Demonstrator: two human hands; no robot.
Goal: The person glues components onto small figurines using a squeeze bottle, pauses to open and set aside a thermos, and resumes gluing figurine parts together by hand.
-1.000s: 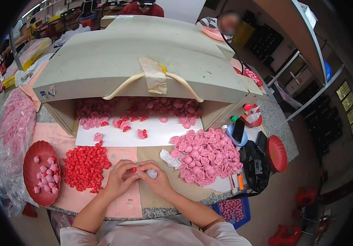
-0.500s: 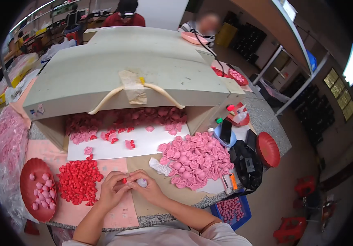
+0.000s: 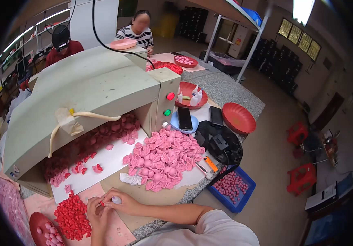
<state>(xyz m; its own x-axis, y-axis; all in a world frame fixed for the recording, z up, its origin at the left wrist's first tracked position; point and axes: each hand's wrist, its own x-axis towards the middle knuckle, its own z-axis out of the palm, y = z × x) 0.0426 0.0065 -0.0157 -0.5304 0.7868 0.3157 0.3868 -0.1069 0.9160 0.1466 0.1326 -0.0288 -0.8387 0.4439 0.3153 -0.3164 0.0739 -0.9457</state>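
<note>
My left hand [image 3: 96, 214] is closed, its fingertips pinching a small red piece [image 3: 102, 203] that is mostly covered. Right beside it, my right hand [image 3: 127, 204] is wrapped round a small whitish squeeze bottle [image 3: 116, 199], and its fingertips meet the left ones at the red piece. A heap of small red pieces [image 3: 72, 217] lies left of my hands. Beyond them, to the right, rises a large pile of pink petal-shaped pieces [image 3: 164, 158]. A crumpled white cloth [image 3: 130, 179] sits between that pile and my hands.
A grey machine [image 3: 82, 84] with an opening full of pink pieces stands ahead. Red dishes [image 3: 238, 118] and a phone [image 3: 184, 119] are at the right, with a black bag [image 3: 219, 143]. A blue crate [image 3: 242, 201] is below the table edge. Two people sit beyond.
The view has swung to the right, so the table and machine appear shifted left. My hands stay together at the red piece, and the bottle is still in the right one.
</note>
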